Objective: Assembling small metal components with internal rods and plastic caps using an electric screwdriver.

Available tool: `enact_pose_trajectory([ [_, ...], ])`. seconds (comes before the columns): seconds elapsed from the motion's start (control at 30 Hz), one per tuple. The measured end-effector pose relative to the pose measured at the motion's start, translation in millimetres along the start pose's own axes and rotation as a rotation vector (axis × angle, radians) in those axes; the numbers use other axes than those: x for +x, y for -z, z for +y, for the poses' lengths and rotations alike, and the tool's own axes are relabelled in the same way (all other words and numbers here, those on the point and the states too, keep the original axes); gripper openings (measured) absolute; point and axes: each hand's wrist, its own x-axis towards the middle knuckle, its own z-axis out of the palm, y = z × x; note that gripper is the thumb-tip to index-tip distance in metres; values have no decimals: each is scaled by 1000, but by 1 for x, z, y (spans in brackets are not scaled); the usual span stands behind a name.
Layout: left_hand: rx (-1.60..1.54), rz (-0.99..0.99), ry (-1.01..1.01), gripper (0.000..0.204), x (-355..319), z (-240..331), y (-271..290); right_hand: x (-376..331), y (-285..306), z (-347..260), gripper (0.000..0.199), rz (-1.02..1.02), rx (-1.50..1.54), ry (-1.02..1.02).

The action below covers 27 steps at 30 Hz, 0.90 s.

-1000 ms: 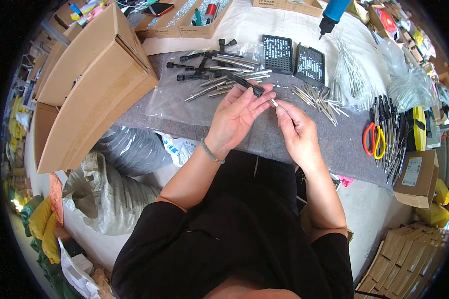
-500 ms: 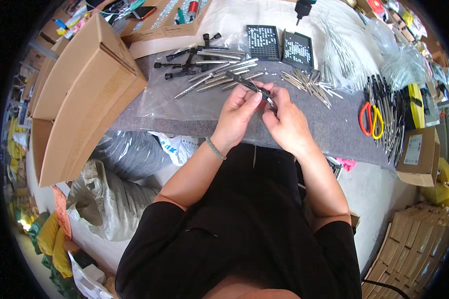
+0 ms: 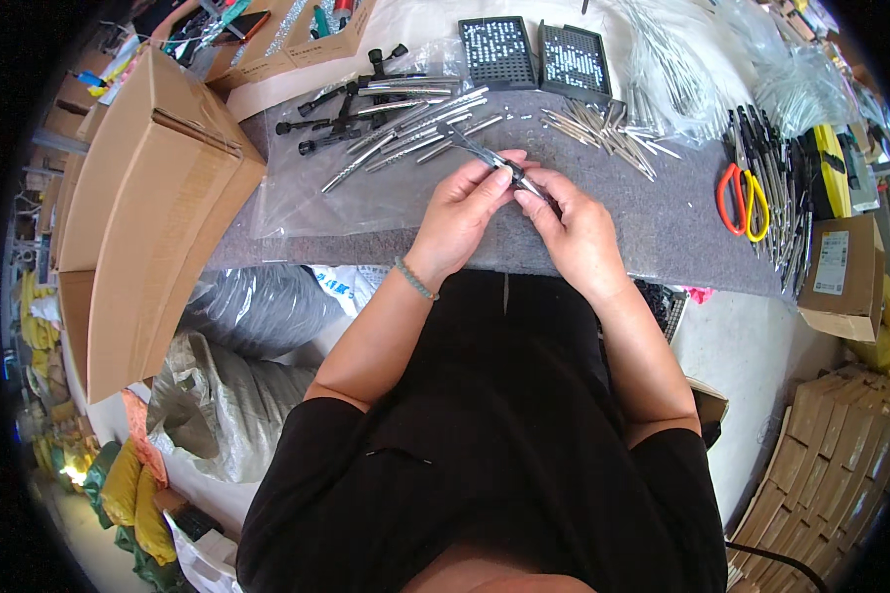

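Close to the near edge of the bench, my left hand (image 3: 462,212) and my right hand (image 3: 581,237) are both closed on a slim black-and-silver rod-shaped part (image 3: 477,150). Its far end sticks out beyond my left fingers, tilted up and to the left; my fingers hide much of its middle. Perforated metal tubes (image 3: 394,136) lie in a loose pile just beyond my left hand, beside several black fittings with round knobs (image 3: 344,117). Thin metal rods (image 3: 608,136) are scattered past my right hand. Two black hole trays (image 3: 519,81) hold many small pale pieces.
Red-and-yellow-handled scissors (image 3: 756,208) lie at the right by a bundle of dark rods (image 3: 776,163). Thin wires in a clear bag (image 3: 677,89) are at the far right. A large open cardboard box (image 3: 153,227) stands left; a smaller carton (image 3: 841,277) sits right.
The view has shifted, so the bench items sit higher and farther left. Both hands still hold the part; my right thumb now lies nearer my left hand.
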Motion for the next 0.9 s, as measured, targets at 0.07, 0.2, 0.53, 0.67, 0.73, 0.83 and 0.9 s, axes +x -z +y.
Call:
enact_pose_trajectory([
  [0.07, 3, 4, 24, 29, 0, 0, 1, 0, -2, 3, 23, -31, 60, -41],
  [0.2, -43, -49, 12, 28, 1, 0, 4, 0, -3, 3, 25, -41, 23, -25],
  [0.53, -27, -51, -30, 30, -1, 0, 3, 2, -5, 1, 23, -155, 204, -133],
  [0.67, -25, -36, -50, 29, -3, -2, 5, 1, -16, 3, 20, -57, 227, -77],
  [0.73, 35, -8, -85, 28, -4, -5, 4, 0, -17, 4, 19, -48, 198, -87],
  [0.83, 171, -2, -70, 28, -5, -7, 6, 1, -19, 6, 20, -58, 145, -99],
  [0.9, 88, -27, -57, 28, -4, -5, 7, 1, -21, 9, 22, 21, 46, 46],
])
